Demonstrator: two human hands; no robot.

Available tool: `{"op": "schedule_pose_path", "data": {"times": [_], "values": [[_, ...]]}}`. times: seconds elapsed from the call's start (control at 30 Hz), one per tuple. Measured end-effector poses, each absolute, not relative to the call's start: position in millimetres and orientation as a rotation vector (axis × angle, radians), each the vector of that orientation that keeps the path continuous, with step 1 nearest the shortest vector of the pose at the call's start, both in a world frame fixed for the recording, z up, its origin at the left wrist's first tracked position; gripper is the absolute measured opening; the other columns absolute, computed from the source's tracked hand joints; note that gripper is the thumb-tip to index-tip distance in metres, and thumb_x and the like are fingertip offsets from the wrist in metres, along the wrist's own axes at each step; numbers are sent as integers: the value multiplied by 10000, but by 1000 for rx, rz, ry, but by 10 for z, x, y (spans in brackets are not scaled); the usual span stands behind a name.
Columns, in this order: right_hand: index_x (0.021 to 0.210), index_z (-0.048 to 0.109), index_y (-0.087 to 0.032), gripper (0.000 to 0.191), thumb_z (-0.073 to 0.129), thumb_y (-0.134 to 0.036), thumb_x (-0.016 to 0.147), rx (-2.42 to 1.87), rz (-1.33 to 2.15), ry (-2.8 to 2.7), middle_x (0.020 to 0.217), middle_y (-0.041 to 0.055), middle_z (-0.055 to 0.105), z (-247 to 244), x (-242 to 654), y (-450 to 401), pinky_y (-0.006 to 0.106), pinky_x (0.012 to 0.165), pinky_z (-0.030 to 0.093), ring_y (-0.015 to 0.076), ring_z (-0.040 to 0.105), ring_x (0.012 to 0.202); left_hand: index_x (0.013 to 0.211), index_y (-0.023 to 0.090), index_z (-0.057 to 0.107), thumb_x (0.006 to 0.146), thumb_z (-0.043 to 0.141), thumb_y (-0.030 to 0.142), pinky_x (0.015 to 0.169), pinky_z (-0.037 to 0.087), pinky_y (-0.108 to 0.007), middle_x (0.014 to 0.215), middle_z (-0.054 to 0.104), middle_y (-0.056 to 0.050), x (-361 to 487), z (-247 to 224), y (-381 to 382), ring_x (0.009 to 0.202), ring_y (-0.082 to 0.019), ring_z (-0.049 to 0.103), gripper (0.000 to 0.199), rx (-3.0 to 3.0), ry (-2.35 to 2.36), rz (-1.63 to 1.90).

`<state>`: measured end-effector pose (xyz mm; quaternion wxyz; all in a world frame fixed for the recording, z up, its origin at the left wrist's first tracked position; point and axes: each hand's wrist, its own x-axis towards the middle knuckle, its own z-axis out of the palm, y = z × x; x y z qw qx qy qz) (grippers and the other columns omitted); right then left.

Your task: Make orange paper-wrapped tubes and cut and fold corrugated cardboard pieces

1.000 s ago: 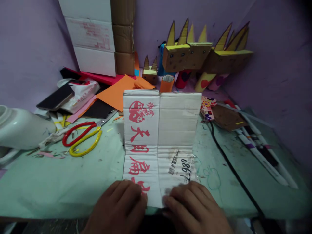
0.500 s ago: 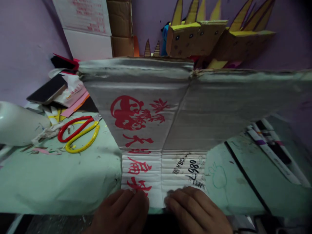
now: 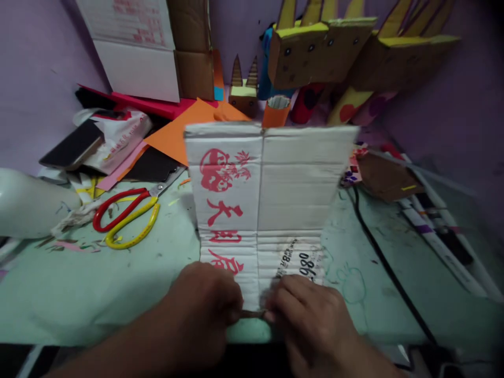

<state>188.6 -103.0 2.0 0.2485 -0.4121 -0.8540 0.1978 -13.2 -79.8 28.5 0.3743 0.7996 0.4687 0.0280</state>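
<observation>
A piece of white corrugated cardboard (image 3: 299, 184) with red panda print and black digits stands before me, its lower part bent toward me over the table. My left hand (image 3: 207, 302) grips its near edge left of the middle crease, fingers curled over the red lettering. My right hand (image 3: 303, 310) pinches the same edge on the right, below the black digits. A short brown strip of edge shows between the two hands. The lowest red characters are hidden under my left fingers.
Scissors (image 3: 126, 215) with red and yellow handles lie at left beside a white bottle (image 3: 33, 205). Orange paper (image 3: 177, 131) and cardboard crafts (image 3: 318, 55) are behind. At right are markers (image 3: 441, 247) and a black cable (image 3: 381, 268) on the green cover.
The raised part of the cardboard has leaned away and looks smaller, uncovering orange paper and crafts behind it. Both hands have moved from pressing flat to gripping the near edge.
</observation>
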Motion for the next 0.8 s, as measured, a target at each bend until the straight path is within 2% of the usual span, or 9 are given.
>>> {"op": "schedule_pose_path", "data": {"times": [0.17,0.27,0.33,0.43,0.5,0.57,0.67,0.8], "values": [[767,601,-169,176,454,-152,862,-1065,480,-2296,661,35,607,65,1928,-1114,252,488,434,163,547,588,591,177,605,641,510,59,538,371,-216,560,603,38,-166,288,-838,547,-106,543,160,2030,1157,233],[899,643,-166,145,506,-196,860,-1117,316,-2332,835,79,681,81,2004,-1166,326,583,518,203,602,711,639,178,558,733,448,96,569,380,-245,624,585,17,-211,277,-954,603,-124,534,166,2147,1124,358],[955,660,-154,200,492,-153,847,-1134,169,-2337,952,111,702,82,2067,-1181,385,674,553,230,631,824,659,184,523,763,408,93,568,384,-250,644,575,12,-216,299,-1014,615,-129,530,180,2194,1136,407],[984,668,-115,337,399,-19,804,-1014,7,-2378,1010,113,723,63,2137,-1199,382,776,567,224,650,953,725,197,538,725,437,92,566,419,-271,715,610,-6,-164,340,-1081,654,-161,559,146,2355,1198,411],[997,665,-104,367,377,6,796,-966,-49,-2399,1022,98,730,53,2149,-1214,354,795,571,211,656,983,834,200,582,646,482,107,559,450,-303,779,645,-31,-96,334,-1121,676,-201,578,233,2591,1260,391],[982,666,-115,362,370,2,809,-984,-80,-2396,1014,83,735,59,2128,-1224,325,779,576,199,671,956,875,186,603,597,494,117,538,467,-321,783,659,-52,-17,293,-1156,653,-220,577,307,2793,1316,336],[943,665,-136,391,322,9,825,-1060,-122,-2391,938,64,747,99,2055,-1211,289,695,581,188,692,836,835,162,613,667,471,120,528,474,-316,763,670,-68,79,211,-1193,619,-212,573,223,2932,1392,277],[880,667,-140,414,283,11,843,-1170,-143,-2400,846,69,741,129,1976,-1164,255,627,562,175,675,723,1009,132,597,825,360,95,716,480,-295,966,700,-75,103,131,-1238,827,-202,605,302,3082,1391,340]]}}
